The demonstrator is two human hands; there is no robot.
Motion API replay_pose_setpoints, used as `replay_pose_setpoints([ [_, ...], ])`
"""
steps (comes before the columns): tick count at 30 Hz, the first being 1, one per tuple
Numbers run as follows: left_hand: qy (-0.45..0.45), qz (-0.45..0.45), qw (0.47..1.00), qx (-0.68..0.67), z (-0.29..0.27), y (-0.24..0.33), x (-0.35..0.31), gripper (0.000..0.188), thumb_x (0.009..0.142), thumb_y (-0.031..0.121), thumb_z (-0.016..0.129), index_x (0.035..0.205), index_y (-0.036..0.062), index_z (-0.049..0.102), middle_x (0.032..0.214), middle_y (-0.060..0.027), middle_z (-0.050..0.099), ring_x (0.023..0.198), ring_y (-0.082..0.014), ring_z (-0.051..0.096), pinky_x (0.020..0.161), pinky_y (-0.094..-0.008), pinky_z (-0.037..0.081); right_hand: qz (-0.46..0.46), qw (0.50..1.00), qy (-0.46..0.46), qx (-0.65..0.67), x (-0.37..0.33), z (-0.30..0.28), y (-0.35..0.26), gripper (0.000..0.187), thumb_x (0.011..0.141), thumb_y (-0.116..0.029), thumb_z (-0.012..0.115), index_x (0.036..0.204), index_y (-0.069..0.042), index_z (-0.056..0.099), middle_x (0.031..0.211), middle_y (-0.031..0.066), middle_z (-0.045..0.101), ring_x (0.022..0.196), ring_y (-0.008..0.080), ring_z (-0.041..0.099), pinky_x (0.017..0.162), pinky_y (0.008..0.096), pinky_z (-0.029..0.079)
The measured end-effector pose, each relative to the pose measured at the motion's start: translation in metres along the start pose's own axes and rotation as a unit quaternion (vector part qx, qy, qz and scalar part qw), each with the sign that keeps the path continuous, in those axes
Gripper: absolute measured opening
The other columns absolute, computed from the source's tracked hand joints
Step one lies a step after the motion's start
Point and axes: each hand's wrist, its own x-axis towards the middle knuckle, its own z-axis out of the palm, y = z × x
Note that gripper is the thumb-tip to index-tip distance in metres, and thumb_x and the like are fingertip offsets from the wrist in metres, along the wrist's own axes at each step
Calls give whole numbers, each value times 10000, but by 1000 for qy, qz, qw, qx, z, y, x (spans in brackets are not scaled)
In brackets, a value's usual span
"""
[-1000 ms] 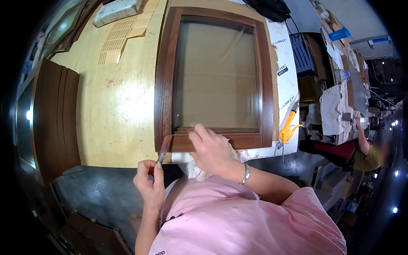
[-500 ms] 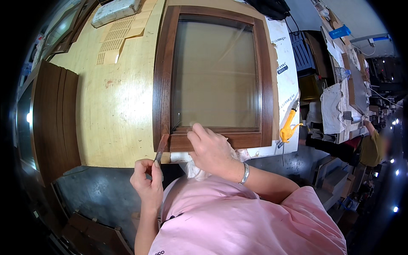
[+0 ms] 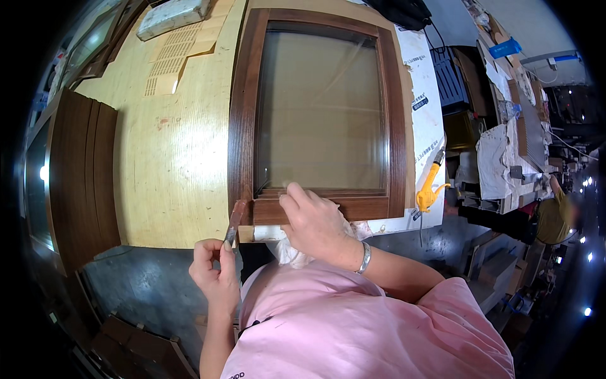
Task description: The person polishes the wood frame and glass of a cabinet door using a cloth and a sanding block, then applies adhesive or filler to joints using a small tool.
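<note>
A dark brown wooden framed glass panel (image 3: pixel 246 126) lies flat on the worktable. My left hand (image 3: pixel 216 271) is closed at the table's front edge. Between thumb and fingers it pinches a narrow flat strip (image 3: pixel 236 218), reddish brown at the far end and grey near the fingers. The strip's far end lies at the frame's near left corner; whether it touches the wood I cannot tell. My right hand (image 3: pixel 315 221) rests on the frame's near rail with its fingers curled round a crumpled white cloth (image 3: pixel 292 256), which is partly hidden under the palm.
A yellow air blow gun (image 3: pixel 429 189) lies right of the frame. Stacked brown panels (image 3: pixel 82 177) stand at the left. Label sheets (image 3: pixel 167 69) and a wrapped white block (image 3: pixel 172 18) lie at the far left. A person (image 3: pixel 549 218) is at another bench to the right.
My left hand has shifted slightly left and down, and the strip's far end has moved to the frame's outer left edge. My right hand has stayed in place.
</note>
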Motion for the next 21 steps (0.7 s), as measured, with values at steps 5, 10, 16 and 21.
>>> replay_pose_setpoints([
  [5,-9,0,1000,-13,1,-1,2,102,920,8,635,846,-3,565,685,-29,592,584,-67,517,548,-235,427,-19,1000,8,-18,1,-1,0,360,674,-118,766,966,-1,591,1072,130,545,834,256,641,637,351,563],
  [10,-26,15,1000,7,5,-4,4,104,914,7,642,842,-10,569,681,-29,587,592,-78,525,556,-242,436,-24,999,0,-24,1,-3,0,356,679,-138,774,953,3,596,1080,132,543,825,240,647,625,329,572],
  [16,-22,6,1000,14,5,-6,3,108,925,18,636,845,-2,565,676,-19,575,599,-68,514,556,-231,420,-23,999,7,-22,1,-1,0,360,680,-141,776,957,2,596,1082,134,543,831,247,648,629,333,575],
  [21,-49,-36,998,-1,1,-4,2,89,951,28,608,885,-5,559,681,-34,600,581,-87,551,564,-233,460,-20,1000,1,-18,1,-1,1,361,679,-136,782,957,1,598,1096,137,543,841,251,648,630,341,573],
])
